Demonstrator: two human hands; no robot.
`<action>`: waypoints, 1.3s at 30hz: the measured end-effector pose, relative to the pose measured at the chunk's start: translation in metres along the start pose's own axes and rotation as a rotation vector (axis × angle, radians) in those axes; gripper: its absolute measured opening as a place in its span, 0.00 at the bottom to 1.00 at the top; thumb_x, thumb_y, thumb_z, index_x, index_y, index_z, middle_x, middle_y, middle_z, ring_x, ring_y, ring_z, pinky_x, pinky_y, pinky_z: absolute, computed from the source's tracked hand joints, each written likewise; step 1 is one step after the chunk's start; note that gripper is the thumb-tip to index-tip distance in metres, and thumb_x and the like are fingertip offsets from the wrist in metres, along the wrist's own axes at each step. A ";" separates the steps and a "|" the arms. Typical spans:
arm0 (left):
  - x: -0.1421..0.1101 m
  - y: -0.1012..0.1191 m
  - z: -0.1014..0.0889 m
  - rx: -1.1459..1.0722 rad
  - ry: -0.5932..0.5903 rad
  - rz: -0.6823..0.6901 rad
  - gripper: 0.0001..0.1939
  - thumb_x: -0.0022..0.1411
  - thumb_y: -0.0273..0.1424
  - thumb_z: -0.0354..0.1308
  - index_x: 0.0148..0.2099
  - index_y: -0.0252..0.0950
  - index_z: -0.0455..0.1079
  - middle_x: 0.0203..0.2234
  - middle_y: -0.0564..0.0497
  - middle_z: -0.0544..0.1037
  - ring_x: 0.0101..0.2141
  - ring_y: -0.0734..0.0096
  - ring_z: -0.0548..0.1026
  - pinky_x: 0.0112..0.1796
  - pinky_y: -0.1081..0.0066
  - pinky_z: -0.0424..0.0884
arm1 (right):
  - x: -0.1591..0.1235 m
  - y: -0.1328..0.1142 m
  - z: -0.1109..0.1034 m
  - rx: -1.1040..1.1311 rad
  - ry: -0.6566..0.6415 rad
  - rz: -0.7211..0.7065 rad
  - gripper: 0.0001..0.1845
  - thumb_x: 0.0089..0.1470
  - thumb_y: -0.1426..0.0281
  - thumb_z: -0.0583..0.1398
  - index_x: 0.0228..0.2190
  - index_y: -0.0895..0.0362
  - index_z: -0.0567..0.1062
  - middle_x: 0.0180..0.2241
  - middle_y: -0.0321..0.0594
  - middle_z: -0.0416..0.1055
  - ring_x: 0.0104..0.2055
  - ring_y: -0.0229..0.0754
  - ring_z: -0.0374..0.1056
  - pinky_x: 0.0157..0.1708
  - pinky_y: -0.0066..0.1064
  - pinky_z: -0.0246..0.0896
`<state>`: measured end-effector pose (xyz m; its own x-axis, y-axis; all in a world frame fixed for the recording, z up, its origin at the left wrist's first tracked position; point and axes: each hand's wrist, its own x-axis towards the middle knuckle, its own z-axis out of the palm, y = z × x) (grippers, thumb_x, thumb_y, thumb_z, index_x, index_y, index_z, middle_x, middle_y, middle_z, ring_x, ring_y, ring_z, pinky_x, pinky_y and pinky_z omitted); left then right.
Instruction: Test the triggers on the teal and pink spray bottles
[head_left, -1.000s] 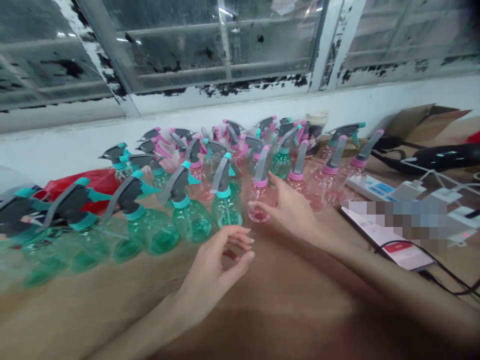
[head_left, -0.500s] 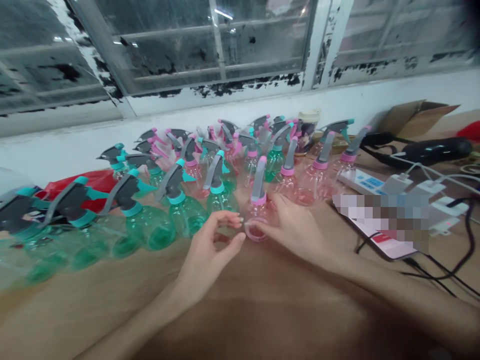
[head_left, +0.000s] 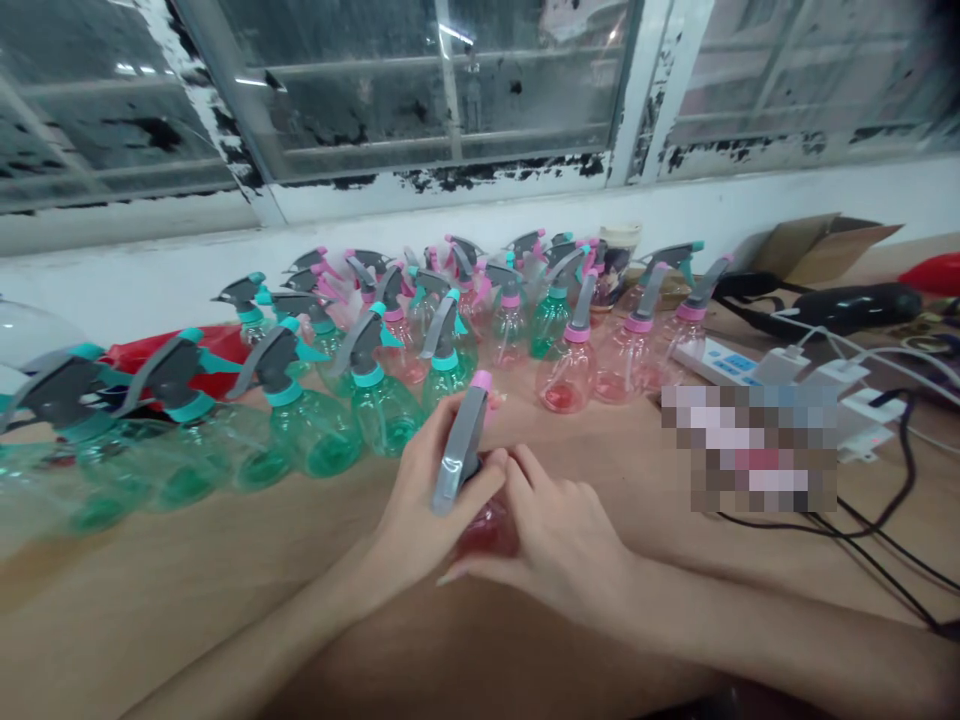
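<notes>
Both hands hold one pink spray bottle near the middle of the wooden table. My left hand wraps round its grey trigger head and neck. My right hand cups the pink body from the right and below. The grey trigger sticks up between my hands with a pink tip. Behind, several green spray bottles stand in a row to the left, and several pink spray bottles stand to the right and toward the wall.
A red bag lies behind the green bottles at left. A phone, a white power strip with chargers, black cables and a black device crowd the right side. A cardboard box stands by the wall under the window.
My right hand pulled a pink bottle out of the row toward me. My left hand closed on its trigger head. Both hands now hold it nearer to me, in front of the rows.
</notes>
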<state>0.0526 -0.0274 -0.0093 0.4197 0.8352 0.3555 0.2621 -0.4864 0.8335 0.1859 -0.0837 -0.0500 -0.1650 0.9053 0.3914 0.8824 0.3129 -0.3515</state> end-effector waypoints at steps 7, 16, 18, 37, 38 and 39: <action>-0.006 0.002 -0.009 0.020 0.013 0.037 0.12 0.53 0.23 0.52 0.41 0.39 0.67 0.27 0.57 0.66 0.25 0.75 0.63 0.28 0.73 0.65 | -0.002 0.029 0.006 0.155 -0.144 -0.151 0.40 0.54 0.41 0.52 0.56 0.59 0.65 0.48 0.51 0.71 0.47 0.55 0.72 0.41 0.48 0.72; 0.007 -0.003 -0.013 -0.013 -0.009 -0.004 0.04 0.47 0.25 0.51 0.26 0.39 0.61 0.19 0.59 0.59 0.20 0.76 0.58 0.21 0.75 0.57 | -0.007 0.123 0.021 0.016 -0.205 -0.141 0.35 0.61 0.51 0.53 0.62 0.59 0.61 0.64 0.53 0.58 0.66 0.54 0.53 0.62 0.55 0.51; 0.009 -0.003 -0.014 -0.018 -0.031 -0.006 0.03 0.46 0.25 0.51 0.25 0.39 0.60 0.19 0.59 0.58 0.20 0.76 0.57 0.20 0.74 0.56 | -0.006 0.128 0.023 0.011 -0.222 -0.153 0.36 0.60 0.51 0.54 0.62 0.58 0.60 0.65 0.52 0.56 0.67 0.54 0.50 0.63 0.55 0.48; 0.012 -0.001 -0.012 -0.005 -0.077 0.024 0.05 0.46 0.25 0.49 0.27 0.41 0.59 0.19 0.59 0.58 0.20 0.74 0.56 0.23 0.71 0.57 | -0.006 0.122 0.025 -0.008 -0.300 -0.141 0.41 0.58 0.47 0.55 0.64 0.57 0.56 0.66 0.49 0.50 0.69 0.54 0.44 0.64 0.58 0.41; 0.011 -0.001 -0.011 -0.014 -0.068 0.036 0.05 0.46 0.25 0.49 0.27 0.41 0.59 0.19 0.59 0.58 0.20 0.74 0.56 0.23 0.72 0.57 | -0.007 0.122 0.024 -0.012 -0.310 -0.134 0.42 0.58 0.47 0.55 0.64 0.58 0.56 0.66 0.50 0.50 0.69 0.54 0.43 0.64 0.57 0.42; 0.011 -0.001 -0.010 -0.018 -0.057 0.049 0.06 0.46 0.24 0.49 0.27 0.40 0.59 0.20 0.60 0.58 0.20 0.75 0.57 0.23 0.72 0.58 | -0.007 0.122 0.024 -0.015 -0.319 -0.127 0.42 0.58 0.47 0.55 0.64 0.58 0.56 0.66 0.50 0.50 0.69 0.54 0.43 0.64 0.56 0.42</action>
<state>0.0482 -0.0152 -0.0023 0.4808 0.7942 0.3715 0.2247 -0.5212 0.8233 0.2842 -0.0449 -0.1156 -0.4011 0.9046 0.1446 0.8520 0.4264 -0.3038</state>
